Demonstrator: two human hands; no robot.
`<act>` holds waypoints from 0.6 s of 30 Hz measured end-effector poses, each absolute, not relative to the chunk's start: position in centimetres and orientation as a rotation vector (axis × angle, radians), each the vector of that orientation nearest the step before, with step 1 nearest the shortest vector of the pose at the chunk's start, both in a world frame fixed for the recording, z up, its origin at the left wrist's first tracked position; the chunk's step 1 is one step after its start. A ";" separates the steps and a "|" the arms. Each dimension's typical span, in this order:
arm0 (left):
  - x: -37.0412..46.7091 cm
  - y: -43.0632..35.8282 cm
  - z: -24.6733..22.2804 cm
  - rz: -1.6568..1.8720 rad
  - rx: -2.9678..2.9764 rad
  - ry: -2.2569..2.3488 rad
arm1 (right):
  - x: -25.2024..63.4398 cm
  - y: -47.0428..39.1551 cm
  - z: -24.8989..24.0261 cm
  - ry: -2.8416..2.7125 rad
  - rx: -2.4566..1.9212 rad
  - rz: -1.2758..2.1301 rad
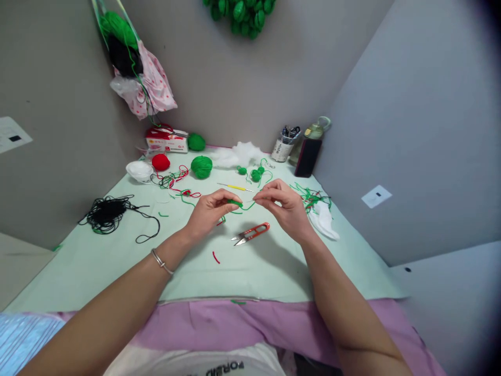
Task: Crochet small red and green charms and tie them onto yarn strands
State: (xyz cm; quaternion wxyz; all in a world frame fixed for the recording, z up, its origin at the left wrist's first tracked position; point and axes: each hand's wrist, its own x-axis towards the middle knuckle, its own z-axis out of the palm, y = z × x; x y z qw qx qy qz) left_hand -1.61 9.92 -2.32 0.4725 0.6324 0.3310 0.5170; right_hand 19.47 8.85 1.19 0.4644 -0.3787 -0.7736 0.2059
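My left hand pinches a small green crocheted piece between thumb and fingers. A green yarn strand runs from it across to my right hand, whose thumb and forefinger are pressed together at its far end. Whether a needle sits in that pinch is too small to tell. Below the hands, thread snips with orange handles lie on the table, blades toward the left. Just beyond the hands is a crochet hook with a yellow grip. A red yarn scrap lies nearer to me.
Black yarn lies in a heap at the left. Farther back are a green yarn ball, a red ball, white stuffing and a pen cup. A phone leans at the back right, behind yarn scraps.
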 end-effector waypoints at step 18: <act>-1.6 9.7 -2.5 1.162 1.581 0.828 | 19.7 9.2 0.8 -2.114 -0.942 0.242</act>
